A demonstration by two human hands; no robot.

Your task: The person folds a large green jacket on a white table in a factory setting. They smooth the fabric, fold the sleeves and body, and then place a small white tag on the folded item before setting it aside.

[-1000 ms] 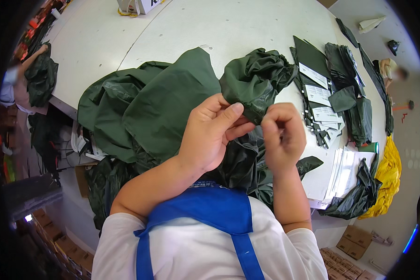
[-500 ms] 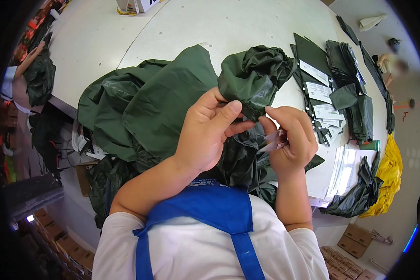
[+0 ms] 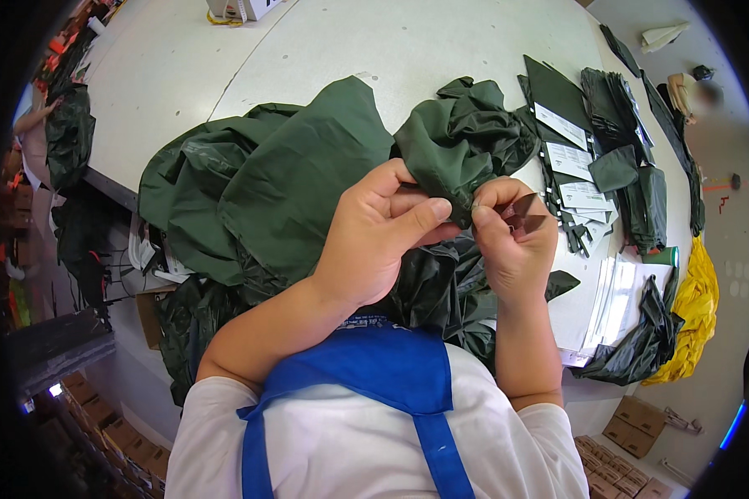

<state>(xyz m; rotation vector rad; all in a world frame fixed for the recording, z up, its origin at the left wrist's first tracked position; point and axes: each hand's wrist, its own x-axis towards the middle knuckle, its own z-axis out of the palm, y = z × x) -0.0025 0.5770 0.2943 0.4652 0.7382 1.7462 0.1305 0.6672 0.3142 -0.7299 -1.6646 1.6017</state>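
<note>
Dark green coated fabric (image 3: 437, 137), bunched up like a hood or bag, rises in front of my chest. My left hand (image 3: 383, 224) grips its lower edge between thumb and fingers. At the same edge, my right hand (image 3: 516, 245) pinches the cloth with thumb and forefinger. Small shiny metal thread snips (image 3: 531, 218) are tucked in the right palm, partly covered by the fingers. More of the green fabric (image 3: 300, 183) lies in a wide heap left of my hands. Darker folds (image 3: 437, 279) hang below them, against my blue apron (image 3: 358, 370).
On the white table (image 3: 308, 54), folded green pieces with white printed cards (image 3: 570, 162) lie at right. A yellow cloth (image 3: 691, 316) hangs past the table's right edge. A box (image 3: 245, 8) stands at the far edge. Another person's arm (image 3: 37, 121) handles green fabric at far left.
My right hand has turned, so the snips now point up and right instead of left. Its fingertips have closed on the fabric edge beside my left thumb. The bunched fabric has shifted slightly.
</note>
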